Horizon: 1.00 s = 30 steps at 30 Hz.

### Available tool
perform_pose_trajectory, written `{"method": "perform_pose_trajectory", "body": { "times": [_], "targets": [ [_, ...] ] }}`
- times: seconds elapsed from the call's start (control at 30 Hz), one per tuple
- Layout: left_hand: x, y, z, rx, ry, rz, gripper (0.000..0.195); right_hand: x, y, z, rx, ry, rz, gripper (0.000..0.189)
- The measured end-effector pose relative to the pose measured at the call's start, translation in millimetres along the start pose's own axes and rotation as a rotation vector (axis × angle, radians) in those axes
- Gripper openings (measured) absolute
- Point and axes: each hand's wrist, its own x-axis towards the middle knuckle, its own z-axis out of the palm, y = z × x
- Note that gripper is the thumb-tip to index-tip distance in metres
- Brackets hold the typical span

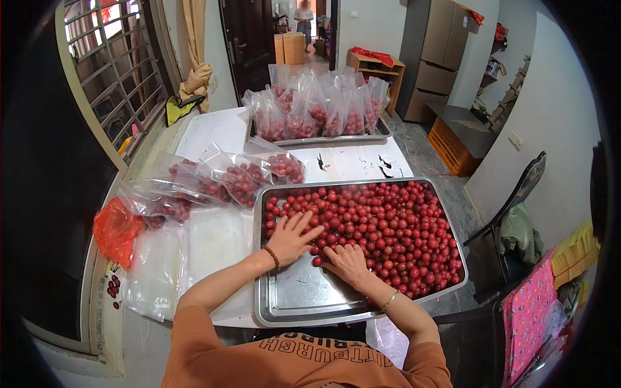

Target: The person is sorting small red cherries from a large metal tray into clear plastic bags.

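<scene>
A large metal tray (310, 303) in front of me holds a heap of round red fruits (388, 228) that look like plums. Their skins are glossy, and the tray's near left corner shows bare metal. My left hand (291, 237), with a beaded bracelet at the wrist, spreads its fingers over the fruits on the left side. Beside it, my right hand (347, 264) rests on the near edge of the heap with bent fingers. Its palm is hidden, so whether it grips a fruit is unclear. One fruit (317, 261) lies between the two hands.
Filled clear bags (240, 184) lie left of the tray, near flat empty bags (155, 271) and an orange-red plastic bag (116, 230). More filled bags (315, 109) stand in a second tray (335, 140) behind. Chairs (504, 218) stand to the right; a person (304, 22) is beyond the doorway.
</scene>
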Motion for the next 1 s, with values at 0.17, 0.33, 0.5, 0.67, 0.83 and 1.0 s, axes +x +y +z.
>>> {"method": "perform_pose_trajectory", "body": {
  "times": [0.17,0.33,0.5,0.67,0.83,1.0],
  "targets": [
    [-25,31,-3,-0.246,-0.231,0.094,0.067,-2,1,5,0.002,-0.033,0.041,0.041],
    [-40,21,-40,-0.280,-0.048,-0.020,0.051,-6,4,-13,0.180,-0.112,0.120,0.031],
    [-121,-10,-30,-0.509,0.084,-0.350,0.038,2,12,-24,0.367,-0.027,0.074,0.028],
    [-159,-11,-47,-0.383,0.114,-0.560,0.039,-7,15,-28,0.393,-0.075,0.109,0.037],
    [-196,2,-47,-0.194,-0.066,-0.657,0.045,-1,12,-33,0.398,-0.168,0.095,0.026],
    [-201,-1,-38,-0.201,0.008,-0.636,0.043,-4,3,-40,0.333,-0.170,0.082,0.023]
  ]
}}
